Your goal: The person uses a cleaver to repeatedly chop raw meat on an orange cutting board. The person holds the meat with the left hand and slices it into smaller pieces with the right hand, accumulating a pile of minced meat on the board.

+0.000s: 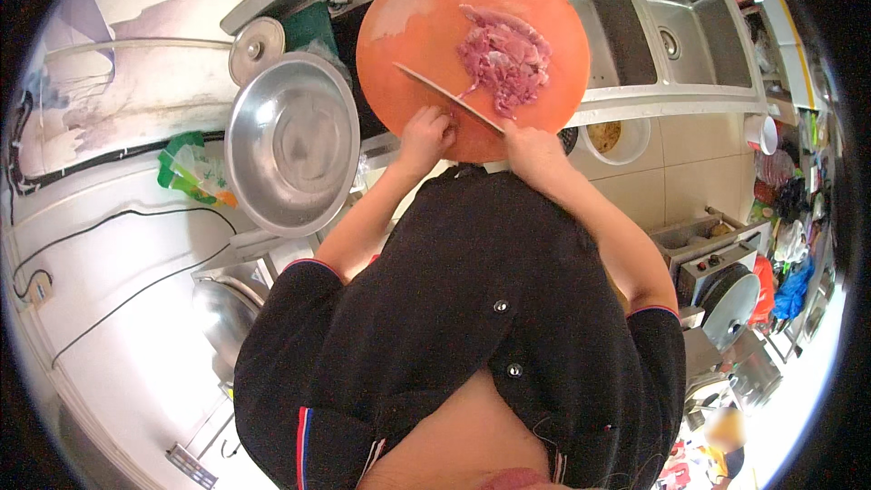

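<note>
A round orange cutting board [413,9] lies in front of me. A heap of cut raw meat [506,59] sits on its right half, pink with pale streaks. My right hand [535,154] grips a knife [445,94] by the handle at the near edge of the board. Its blade slants toward the far left, and the heap lies beyond it. My left hand [426,138] rests at the board's near edge, to the left of the blade, fingers curled inward. Whatever those fingers hold, if anything, is hidden.
A large steel bowl [340,141] stands left of the board, with a round lid [257,52] behind it. Double steel sinks [694,27] are at the back right. Below them sits a white bucket [635,147] with yellowish contents. A green bag [184,163] lies at the left.
</note>
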The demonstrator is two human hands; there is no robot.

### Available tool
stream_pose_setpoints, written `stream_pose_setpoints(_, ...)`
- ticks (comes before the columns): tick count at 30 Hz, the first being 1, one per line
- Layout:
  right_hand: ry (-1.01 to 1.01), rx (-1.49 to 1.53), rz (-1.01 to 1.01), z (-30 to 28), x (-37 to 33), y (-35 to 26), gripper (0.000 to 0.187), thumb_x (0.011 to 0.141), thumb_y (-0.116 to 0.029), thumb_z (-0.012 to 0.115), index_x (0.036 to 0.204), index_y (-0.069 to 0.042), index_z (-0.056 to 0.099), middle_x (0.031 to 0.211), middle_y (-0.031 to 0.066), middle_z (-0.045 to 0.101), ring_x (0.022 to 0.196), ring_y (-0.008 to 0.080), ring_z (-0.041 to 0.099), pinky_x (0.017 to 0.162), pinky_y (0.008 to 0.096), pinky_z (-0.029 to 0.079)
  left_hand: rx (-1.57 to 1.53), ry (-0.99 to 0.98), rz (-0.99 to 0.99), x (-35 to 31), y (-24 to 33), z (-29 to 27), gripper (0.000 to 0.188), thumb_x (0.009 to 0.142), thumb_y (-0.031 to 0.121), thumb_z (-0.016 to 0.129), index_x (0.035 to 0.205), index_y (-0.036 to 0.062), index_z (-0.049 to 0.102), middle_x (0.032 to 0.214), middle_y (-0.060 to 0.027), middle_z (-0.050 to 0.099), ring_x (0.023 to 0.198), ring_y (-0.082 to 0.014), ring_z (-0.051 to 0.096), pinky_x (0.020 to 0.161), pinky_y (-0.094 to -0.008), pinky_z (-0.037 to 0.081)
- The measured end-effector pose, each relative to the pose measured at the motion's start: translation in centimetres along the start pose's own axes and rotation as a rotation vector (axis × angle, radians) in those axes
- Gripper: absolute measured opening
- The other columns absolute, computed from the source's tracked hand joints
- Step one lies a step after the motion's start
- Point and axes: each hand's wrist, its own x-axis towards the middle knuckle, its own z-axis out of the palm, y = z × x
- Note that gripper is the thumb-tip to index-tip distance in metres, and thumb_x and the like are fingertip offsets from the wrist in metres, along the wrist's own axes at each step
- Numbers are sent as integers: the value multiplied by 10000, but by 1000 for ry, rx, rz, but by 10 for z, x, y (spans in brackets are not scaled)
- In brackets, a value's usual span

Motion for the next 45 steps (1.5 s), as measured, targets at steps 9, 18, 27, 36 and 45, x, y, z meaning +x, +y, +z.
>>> stream_pose_setpoints(9,164,248,98,3,69,1,212,865,-158,504,1012,-18,563,853,242,659,826,412,656,713,519,524,-126,-51,-33,3,4,-32,160,671,11,691,813,44,624,870,-118,628,860,-311,619,765,-386,514)
stream_pose_setpoints(18,506,677,267,-23,12,59,290,875,-177,583,1083,22,552,810,232,625,762,371,612,676,454,476,-153,-61,133,105,15,-1,191,777,52,665,965,79,677,962,-108,668,940,-301,630,822,-375,510)
stream_pose_setpoints(27,522,1065,352,-49,-26,41,197,931,-134,544,1051,21,565,545,5,479,427,76,441,408,256,362,71,-249,222,220,-88,70,305,725,283,720,945,75,689,901,-156,675,843,-317,641,725,-428,505)
stream_pose_setpoints(36,418,619,244,-45,-91,69,158,886,-133,584,952,9,561,665,225,584,647,408,606,565,440,450,-418,-730,-238,243,-72,51,396,647,299,766,911,14,689,869,-101,681,828,-192,620,747,-325,480)
stream_pose_setpoints(45,84,252,-55,-44,-71,60,158,875,-164,569,985,-50,562,747,227,609,754,425,602,679,522,478,-995,-432,-479,242,-43,-33,318,866,256,654,1114,61,619,955,13,628,821,-98,589,733,-254,471)
